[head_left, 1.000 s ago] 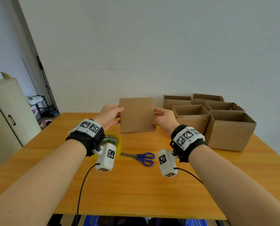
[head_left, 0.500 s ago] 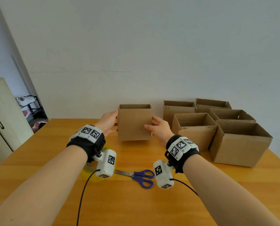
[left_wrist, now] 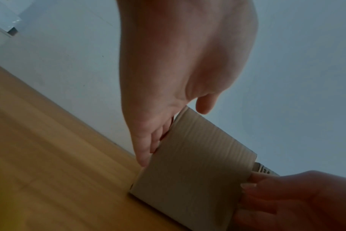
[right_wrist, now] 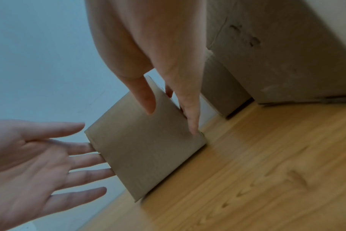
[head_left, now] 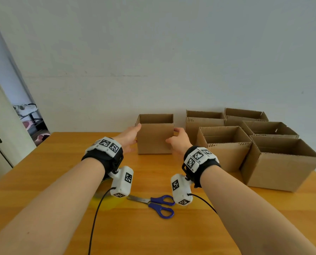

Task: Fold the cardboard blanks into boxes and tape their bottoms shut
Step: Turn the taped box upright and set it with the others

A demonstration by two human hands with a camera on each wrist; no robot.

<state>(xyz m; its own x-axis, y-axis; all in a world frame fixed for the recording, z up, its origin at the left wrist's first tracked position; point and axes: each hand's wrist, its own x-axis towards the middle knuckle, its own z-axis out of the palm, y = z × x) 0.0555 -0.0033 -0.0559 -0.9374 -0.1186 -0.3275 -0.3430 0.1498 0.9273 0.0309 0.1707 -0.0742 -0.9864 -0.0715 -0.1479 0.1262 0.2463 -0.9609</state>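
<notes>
— The small box (head_left: 155, 138) is down on the desk (head_left: 65, 162) now, standing upright with its open top facing up. A second ago it was raised off the wood with a flat face turned toward us.

— And the hands?

— The left hand (head_left: 129, 138) lies flat along the left wall, fingers (left_wrist: 146, 150) straight, thumb clear of the top edge. The right hand (head_left: 179, 140) has its fingers (right_wrist: 192, 112) straight down the right wall, thumb resting on the near face. Both look relaxed, palms spread, not gripping anything; more like steadying or letting go.

— So this one is finished?

— I'd say so. It stands square, which suggests its bottom holds, though the underside is hidden, so I can't see any tape. It sits just left of the five finished boxes (head_left: 225, 144) at the back right.

— What's left?

— The scissors (head_left: 158, 204) lie near the front edge between the wrists. A yellowish roll, probably the tape, is mostly hidden under the left forearm. I see no flat blank anywhere in view, so whether another box follows, I can't tell.
</notes>
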